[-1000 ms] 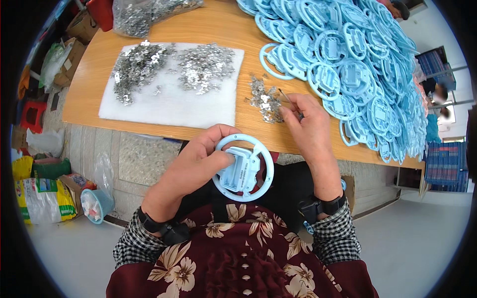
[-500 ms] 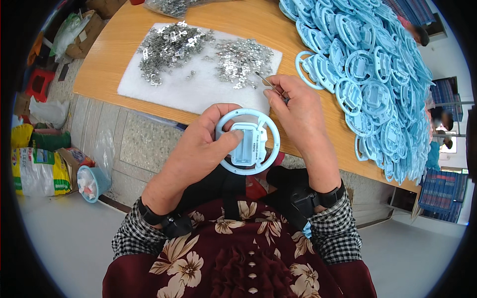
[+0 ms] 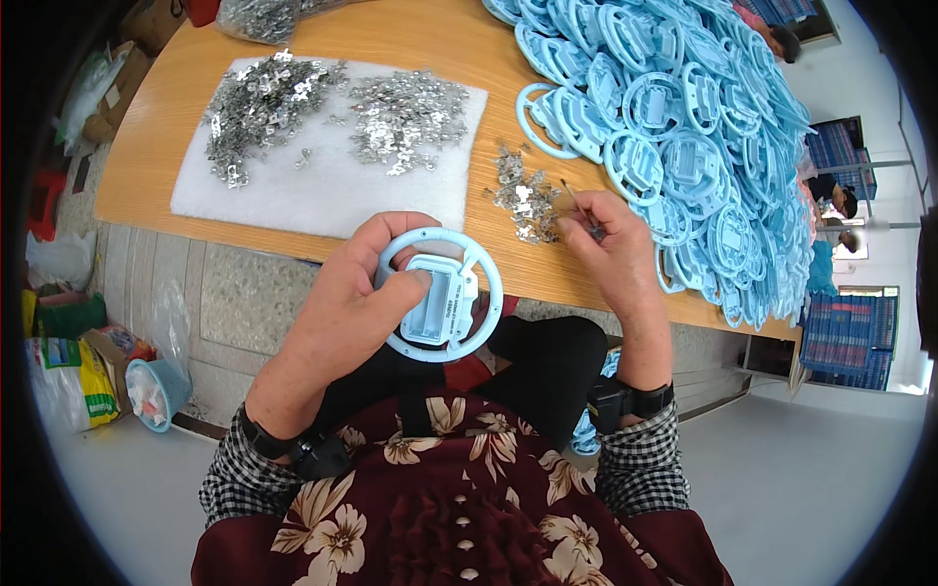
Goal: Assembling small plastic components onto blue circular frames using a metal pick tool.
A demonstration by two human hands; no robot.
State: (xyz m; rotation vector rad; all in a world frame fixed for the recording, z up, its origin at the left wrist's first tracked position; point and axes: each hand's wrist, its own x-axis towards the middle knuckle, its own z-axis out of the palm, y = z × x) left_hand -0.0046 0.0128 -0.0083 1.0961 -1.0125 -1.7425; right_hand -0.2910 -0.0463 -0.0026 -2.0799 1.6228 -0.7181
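Observation:
My left hand [image 3: 342, 313] grips a light-blue plastic toy steering wheel [image 3: 486, 317]; the thumb presses at the rectangular battery compartment in its middle and fingers wrap behind the rim. In my right hand [image 3: 620, 254], pinched between thumb and fingers, is a thin metal tool [image 3: 569, 189] like tweezers, its narrow tip pointing up and left. This hand is over the table, beside a small loose pile of metal contact pieces [image 3: 528, 203] lying on the bare wood. Whether a piece sits at the tip cannot be made out.
A white foam mat [image 3: 322, 200] bears two heaps of metal pieces [image 3: 405, 117]. Blue wheel parts [image 3: 694, 161] are stacked high along the table's right side. A clear bag of metal pieces [image 3: 259, 20] lies at the far edge; a blue bin [image 3: 171, 391] stands on the floor at left.
The view has shifted right, so the mat appears farther left. My right hand has moved right, off the mat's edge, uncovering the small pile on the wood. My left hand keeps the wheel.

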